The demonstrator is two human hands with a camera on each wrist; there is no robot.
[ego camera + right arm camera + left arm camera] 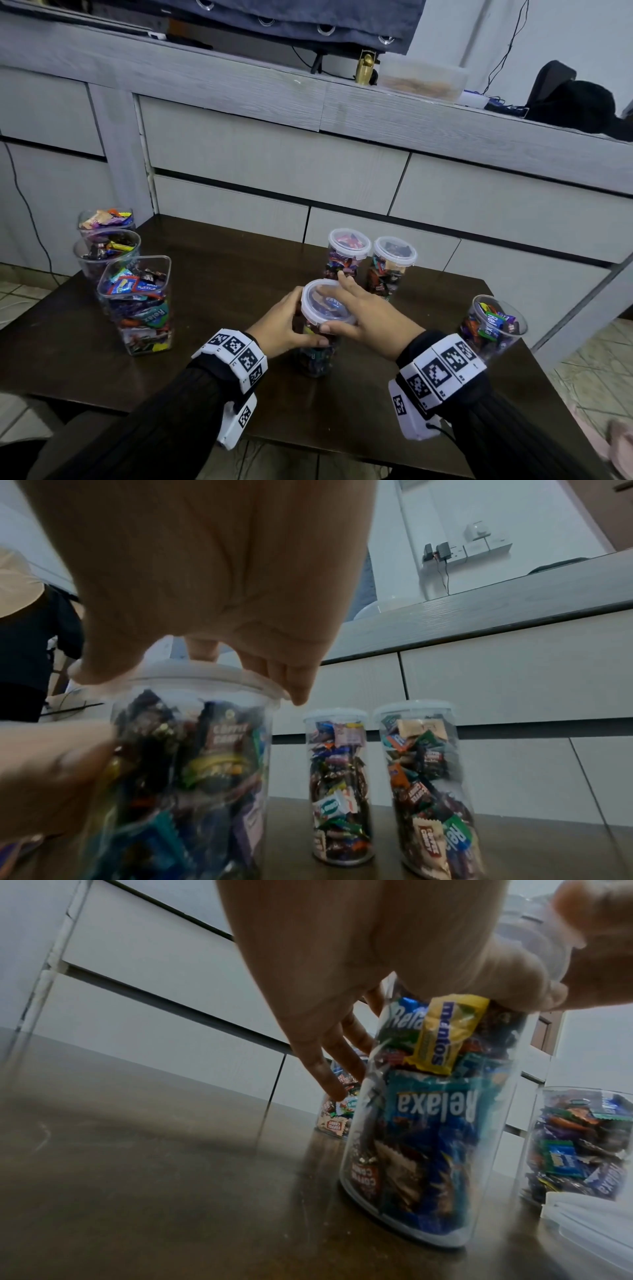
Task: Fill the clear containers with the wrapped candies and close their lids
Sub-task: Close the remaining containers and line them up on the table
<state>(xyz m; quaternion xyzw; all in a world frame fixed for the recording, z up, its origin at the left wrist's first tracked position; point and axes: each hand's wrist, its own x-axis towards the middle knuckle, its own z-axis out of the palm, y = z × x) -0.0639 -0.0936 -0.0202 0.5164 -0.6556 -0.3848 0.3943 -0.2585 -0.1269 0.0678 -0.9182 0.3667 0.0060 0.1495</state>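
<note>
A grey drawer cabinet [274, 164] stands behind the dark table [219, 274], a gold figurine [364, 68] on top.

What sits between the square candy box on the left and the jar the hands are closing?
Nothing: the head view shows bare table between the square box and the jar.

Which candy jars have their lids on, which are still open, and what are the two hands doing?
Middle jar: full, lid on top.
Left hand: grips the middle jar's side.
Right hand: grips the lid.
Two back jars: full, lidded.
Right jar: full, open.
Three left containers: candies inside, open.
</note>
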